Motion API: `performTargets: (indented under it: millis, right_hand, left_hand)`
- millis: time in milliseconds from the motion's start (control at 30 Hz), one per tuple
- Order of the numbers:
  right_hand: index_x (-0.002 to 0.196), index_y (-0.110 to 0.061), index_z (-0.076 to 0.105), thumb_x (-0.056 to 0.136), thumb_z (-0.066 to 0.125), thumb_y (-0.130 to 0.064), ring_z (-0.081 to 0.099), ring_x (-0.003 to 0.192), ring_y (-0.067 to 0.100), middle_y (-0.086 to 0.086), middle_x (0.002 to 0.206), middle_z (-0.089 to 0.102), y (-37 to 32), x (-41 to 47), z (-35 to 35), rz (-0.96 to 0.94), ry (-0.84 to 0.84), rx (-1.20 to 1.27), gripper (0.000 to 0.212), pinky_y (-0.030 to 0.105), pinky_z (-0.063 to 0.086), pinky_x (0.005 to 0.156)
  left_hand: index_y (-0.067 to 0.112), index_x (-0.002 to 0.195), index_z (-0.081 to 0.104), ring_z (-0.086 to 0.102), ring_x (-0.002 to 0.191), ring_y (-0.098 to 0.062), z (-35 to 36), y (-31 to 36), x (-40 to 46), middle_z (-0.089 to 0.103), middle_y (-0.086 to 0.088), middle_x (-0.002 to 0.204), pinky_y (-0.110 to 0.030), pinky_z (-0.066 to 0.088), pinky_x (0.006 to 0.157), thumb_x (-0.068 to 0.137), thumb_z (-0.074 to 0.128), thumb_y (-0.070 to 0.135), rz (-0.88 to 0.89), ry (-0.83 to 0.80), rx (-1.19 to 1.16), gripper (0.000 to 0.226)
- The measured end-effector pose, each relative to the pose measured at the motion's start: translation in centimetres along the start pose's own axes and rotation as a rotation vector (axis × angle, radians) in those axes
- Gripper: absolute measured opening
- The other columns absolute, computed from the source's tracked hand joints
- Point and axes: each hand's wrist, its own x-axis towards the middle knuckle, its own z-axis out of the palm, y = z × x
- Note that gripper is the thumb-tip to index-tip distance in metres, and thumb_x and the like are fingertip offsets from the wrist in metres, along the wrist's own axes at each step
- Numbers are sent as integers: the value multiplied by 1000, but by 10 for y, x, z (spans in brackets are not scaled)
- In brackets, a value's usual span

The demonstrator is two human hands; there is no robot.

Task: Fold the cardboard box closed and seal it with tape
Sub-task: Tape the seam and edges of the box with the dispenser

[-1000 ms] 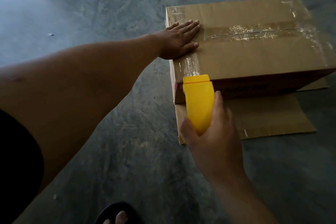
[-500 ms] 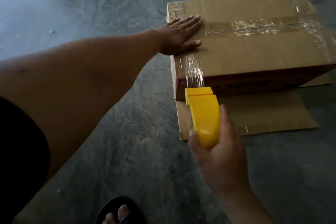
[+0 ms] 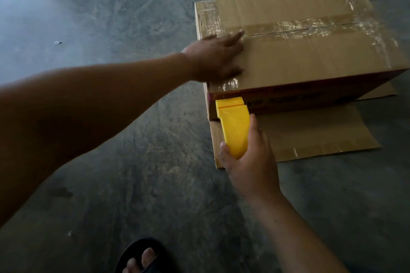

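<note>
The cardboard box (image 3: 310, 51) is seen standing on a grey concrete floor (image 3: 111, 117), its top flaps folded shut and the centre seam covered by a strip of clear tape (image 3: 299, 29) that runs along the length of the top. A second, glossy band of tape is laid across the top near the box's left end and is carried over the near edge (its shine is plainest just above that edge). The left hand (image 3: 215, 57) is laid flat on the top of the box at its left end, fingers straight and pointing along the seam, the palm pressed over the crosswise band; nothing is held in it. The right hand (image 3: 250, 166) is placed in front of the box, below its near left corner, with fingers and thumb curled round a yellow tape dispenser (image 3: 234, 126). The dispenser's front end is set against the near side wall of the box, just under the top edge and directly below the left hand. A flattened sheet of cardboard (image 3: 310, 137) is spread on the floor beneath the box and reaches out toward the right hand. A foot in a dark sandal (image 3: 142, 257) is visible on the floor, well apart from the box.
</note>
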Motion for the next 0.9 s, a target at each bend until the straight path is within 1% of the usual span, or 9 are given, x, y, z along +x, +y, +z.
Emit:
performTargets:
  millis: [67,133,300,467,567,633,733,833,900]
  right_hand:
    - [153,-24,10,84,56,-54,43,97,11,4,129,41,1,1,2,11,12,14,88,27,38,69]
    - [153,-24,8,84,55,-55,39,95,8,4,130,41,1,1,6,19,16,24,88,28,39,71]
    - [152,-22,12,85,53,-58,45,99,11,5,129,44,0,12,10,9,71,31,87,28,38,71]
    - [151,-21,19,84,54,-59,39,96,6,3,129,47,-1,19,7,-8,98,57,85,26,35,72]
    - [149,-22,24,83,54,-61,42,96,7,0,123,49,-2,22,6,-3,104,84,82,27,37,71]
    - [144,-22,32,83,54,-60,49,95,11,-3,115,51,-2,27,6,42,95,139,76,29,41,71]
    - [132,-19,48,83,56,-55,58,94,22,1,102,59,-2,35,11,123,87,206,62,30,42,71]
    - [134,-19,47,82,57,-55,58,93,22,3,104,61,2,38,14,109,97,177,64,30,41,71]
    - [136,-23,44,78,52,-61,58,92,21,3,104,61,6,36,12,89,88,148,70,31,45,71]
  left_hand:
    - [17,159,0,2,152,-26,20,24,-18,-5,-6,166,-51,9,122,95,19,71,39,0,-1,86]
    - [16,159,-1,-5,153,-24,39,33,-30,-5,-7,166,-52,4,122,94,16,71,29,44,-18,87]
    - [18,159,-1,-6,153,-23,42,29,-19,-5,-6,166,-51,4,122,101,18,61,18,61,-14,75]
    - [17,158,-6,-11,152,-24,39,27,-15,-11,-6,166,-52,2,122,102,18,58,21,29,-6,73]
    - [18,158,-9,-13,151,-25,35,27,-12,-14,-7,165,-53,0,122,102,19,58,29,-14,-17,74]
    - [18,157,-11,-14,151,-26,34,26,-11,-15,-7,165,-54,0,122,102,21,59,31,-29,-22,76]
    - [19,157,-13,-14,151,-27,36,27,-11,-15,-9,165,-55,1,121,100,28,61,46,-19,21,81]
    - [18,157,-12,-11,152,-29,41,27,-11,-14,-10,165,-55,4,121,94,47,60,38,0,81,96]
    - [17,158,-11,-9,152,-29,42,26,-11,-12,-11,165,-55,6,121,92,51,60,38,18,101,100]
